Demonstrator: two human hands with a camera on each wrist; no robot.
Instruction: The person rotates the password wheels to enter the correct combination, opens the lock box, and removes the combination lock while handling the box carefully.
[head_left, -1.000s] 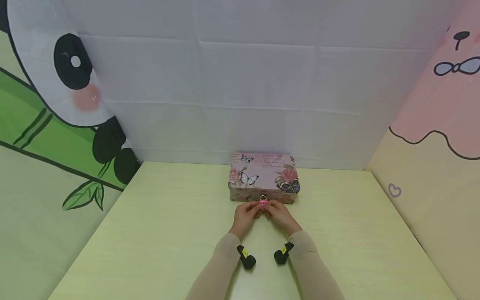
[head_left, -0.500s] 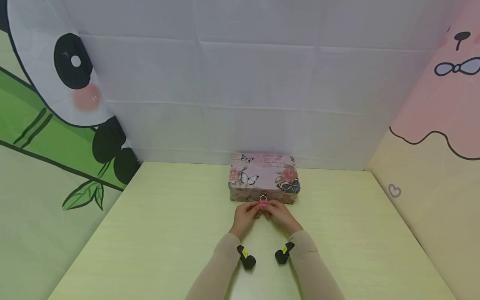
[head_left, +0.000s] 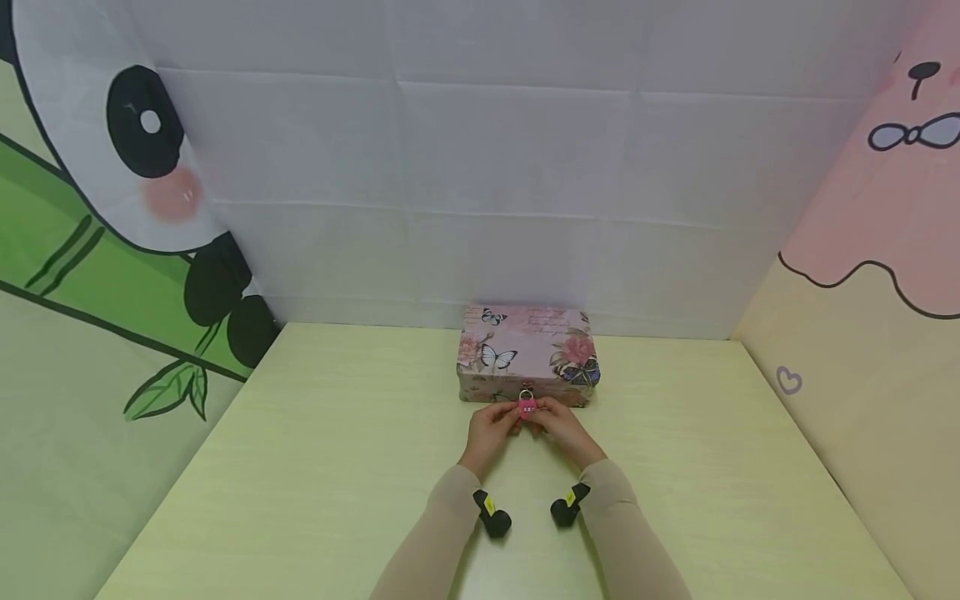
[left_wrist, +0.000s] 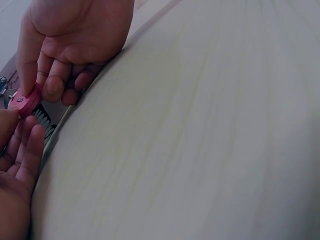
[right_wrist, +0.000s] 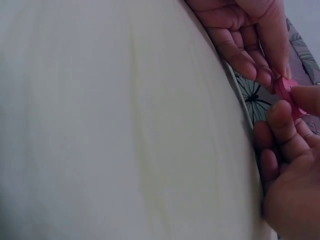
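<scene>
A pink padlock (head_left: pixel 527 407) with small white marks hangs by its raised metal shackle at the front clasp of a flowered box (head_left: pixel 525 342), whose lid is down. From the left side my left hand (head_left: pixel 489 433) pinches the lock; from the right my right hand (head_left: pixel 564 429) pinches it too. In the left wrist view the left hand (left_wrist: pixel 17 185) is low at the edge, the right hand (left_wrist: pixel 75 35) above, the padlock (left_wrist: pixel 25 102) between their fingertips. The right wrist view shows the padlock (right_wrist: pixel 286 91) partly covered by the right hand's (right_wrist: pixel 295 170) thumb.
The box stands at the back of a pale yellow table (head_left: pixel 337 433), near a white cloth wall (head_left: pixel 495 167). Printed side panels flank the table, a panda at left and a pink figure at right. Black devices (head_left: pixel 497 522) are strapped to both wrists.
The padlock's face has tilted slightly, so its white marks show more clearly than a second ago. The right wrist has shifted very slightly to the right; both hands keep their hold.
</scene>
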